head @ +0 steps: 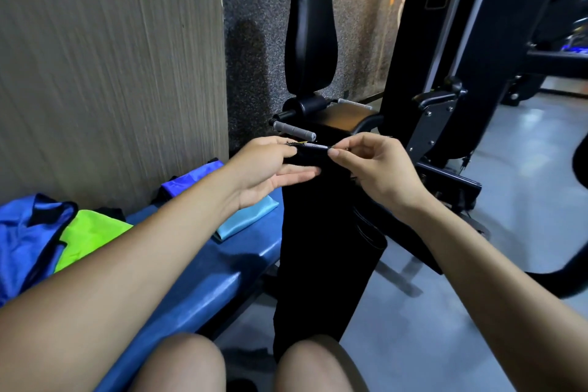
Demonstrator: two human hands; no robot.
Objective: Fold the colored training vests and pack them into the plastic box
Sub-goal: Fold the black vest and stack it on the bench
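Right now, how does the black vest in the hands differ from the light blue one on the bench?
The black vest hangs unfolded from both hands; the light blue vest lies folded flat on the blue bench. The left hand and right hand pinch the black one's top edge; nothing touches the light blue one. Neither is in a box.

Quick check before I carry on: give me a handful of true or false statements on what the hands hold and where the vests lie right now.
1. Both hands hold the black vest up by its top edge. True; left hand, right hand.
2. The black vest lies flat on the bench. False: it hangs down beside the blue bench.
3. A neon green vest lies on the bench. True.
4. The light blue folded vest is in the right hand. False: it rests on the bench.
5. The plastic box sits on the bench. False: no box is in view.
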